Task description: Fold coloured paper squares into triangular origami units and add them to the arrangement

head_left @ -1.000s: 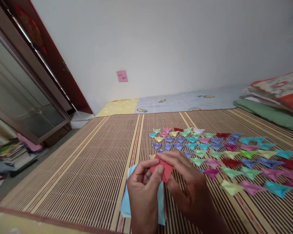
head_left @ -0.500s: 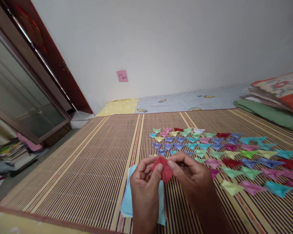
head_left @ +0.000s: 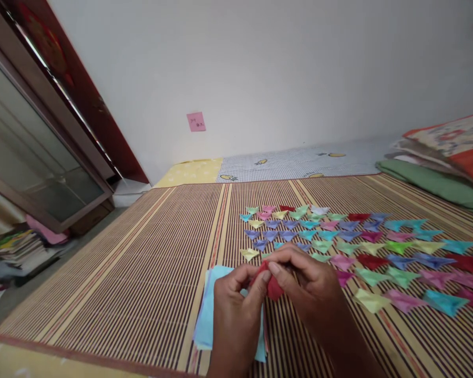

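Note:
A small red folded paper (head_left: 275, 288) is pinched between my two hands, above the striped mat. My left hand (head_left: 238, 307) grips its left side, with the thumb pressed on the front. On the other side, my right hand (head_left: 305, 281) pinches the upper edge between thumb and fingers. Part of the paper is hidden behind the thumbs. Under my left hand and wrist lies a stack of light blue paper sheets (head_left: 207, 315). Rows of folded paper shapes in many colours, such as a yellow one (head_left: 372, 300), spread to the right of my hands.
The striped bamboo mat (head_left: 142, 273) covers the bed. Folded bedding, with a green piece (head_left: 429, 184) at the bottom, lies at the far right. A pink note (head_left: 196, 122) sticks to the wall. Books (head_left: 19, 247) are piled at the left, below a glass-panelled door (head_left: 43, 152).
Both hands have drawn closer together at the red paper, which has shifted slightly right and shows less. A yellow folded shape behind my left hand has come into fuller view.

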{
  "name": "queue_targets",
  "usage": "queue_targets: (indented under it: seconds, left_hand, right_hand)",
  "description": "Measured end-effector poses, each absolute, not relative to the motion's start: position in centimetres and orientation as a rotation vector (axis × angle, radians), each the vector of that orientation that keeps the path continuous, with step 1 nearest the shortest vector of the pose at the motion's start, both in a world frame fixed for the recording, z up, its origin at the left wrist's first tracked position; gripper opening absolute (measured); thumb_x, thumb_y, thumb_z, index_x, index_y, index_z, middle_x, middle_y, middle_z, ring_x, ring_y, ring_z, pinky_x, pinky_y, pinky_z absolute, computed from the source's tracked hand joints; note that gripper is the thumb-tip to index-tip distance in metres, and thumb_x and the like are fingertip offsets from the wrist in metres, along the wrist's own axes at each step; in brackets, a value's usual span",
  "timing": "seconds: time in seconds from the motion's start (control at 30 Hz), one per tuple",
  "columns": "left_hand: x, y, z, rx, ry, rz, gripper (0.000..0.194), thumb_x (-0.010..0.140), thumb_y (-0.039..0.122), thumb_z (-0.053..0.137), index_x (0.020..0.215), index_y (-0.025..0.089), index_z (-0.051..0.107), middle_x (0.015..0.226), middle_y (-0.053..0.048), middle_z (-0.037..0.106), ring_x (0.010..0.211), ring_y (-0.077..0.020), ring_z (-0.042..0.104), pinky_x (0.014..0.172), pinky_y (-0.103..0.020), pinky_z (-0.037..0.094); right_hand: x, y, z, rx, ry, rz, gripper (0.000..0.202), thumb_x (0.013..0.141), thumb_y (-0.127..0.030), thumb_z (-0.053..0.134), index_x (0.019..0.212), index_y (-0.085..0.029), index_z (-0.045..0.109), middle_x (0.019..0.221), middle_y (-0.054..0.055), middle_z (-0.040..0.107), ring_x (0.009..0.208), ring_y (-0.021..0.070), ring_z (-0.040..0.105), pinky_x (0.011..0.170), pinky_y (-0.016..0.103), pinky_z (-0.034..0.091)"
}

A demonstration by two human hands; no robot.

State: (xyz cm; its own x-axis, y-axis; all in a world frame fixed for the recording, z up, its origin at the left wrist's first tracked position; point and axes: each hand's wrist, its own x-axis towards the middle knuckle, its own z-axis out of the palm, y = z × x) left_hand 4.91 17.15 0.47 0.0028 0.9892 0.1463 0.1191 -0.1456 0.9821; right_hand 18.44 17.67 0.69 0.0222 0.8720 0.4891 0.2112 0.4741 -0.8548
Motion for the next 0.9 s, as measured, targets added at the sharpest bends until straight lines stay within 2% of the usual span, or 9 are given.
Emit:
queue_targets:
  seconds: [0.17,0.3,0.47,0.57,0.73,0.9]
  left_hand:
    - [4.83,16.76,0.90,1.627,1.339,1.242,0.030,0.093,0.029,0.062,0.065,0.018,0.067,0.061,0.001,0.063,0.061,-0.0147,0.056,0.059,-0.024,0.041]
    - [4.91,16.89,1.14,1.581,1.301,1.253,0.022,0.089,0.027,0.067,0.069,0.018,0.069,0.064,0.000,0.065,0.064,-0.0160,0.058,0.063,-0.025,0.043]
    - [4.46,17.13,1.27,1.464,1.083,1.182,0.033,0.095,0.038,0.061,0.070,0.017,0.069,0.065,0.000,0.059,0.065,-0.0153,0.052,0.062,-0.025,0.042]
    - [4.26,17.19,1.00,1.408,1.081,1.200,0.032,0.093,0.038,0.065,0.069,0.016,0.069,0.065,0.000,0.058,0.064,-0.0146,0.049,0.061,-0.025,0.040]
    - [4.21,17.16,0.54,1.386,1.117,1.235,0.033,0.091,0.036,0.067,0.065,0.017,0.066,0.061,0.001,0.052,0.061,-0.0138,0.044,0.059,-0.024,0.037]
    - [4.21,17.28,0.52,1.439,1.132,1.188,0.034,0.092,0.036,0.066,0.064,0.017,0.065,0.061,0.001,0.051,0.062,-0.0139,0.043,0.059,-0.025,0.036]
  right_hand:
    - [18.39,17.50,1.12,-1.022,-1.554,0.617,0.018,0.095,-0.023,0.060,0.079,-0.020,0.067,0.080,0.000,0.064,0.076,0.0172,0.063,0.069,0.031,0.048]
    - [18.36,17.52,1.01,-1.038,-1.459,0.728,0.022,0.097,-0.027,0.058,0.076,-0.021,0.064,0.075,-0.001,0.062,0.070,0.0162,0.060,0.066,0.030,0.046]
    - [18.31,17.73,0.69,-0.985,-1.343,0.909,0.023,0.096,-0.034,0.062,0.077,-0.021,0.065,0.072,-0.002,0.059,0.067,0.0160,0.056,0.064,0.028,0.045]
    - [18.27,17.87,0.63,-0.941,-1.330,0.963,0.027,0.097,-0.036,0.060,0.076,-0.021,0.068,0.072,-0.001,0.060,0.069,0.0163,0.057,0.065,0.028,0.045]
    - [18.56,18.01,0.63,-0.949,-1.251,1.082,0.029,0.099,-0.042,0.057,0.086,-0.021,0.073,0.075,0.000,0.065,0.071,0.0165,0.060,0.067,0.028,0.048]
    - [18.64,17.94,0.61,-0.932,-1.332,1.042,0.019,0.093,-0.032,0.065,0.079,-0.021,0.069,0.074,-0.002,0.062,0.071,0.0151,0.059,0.066,0.027,0.046]
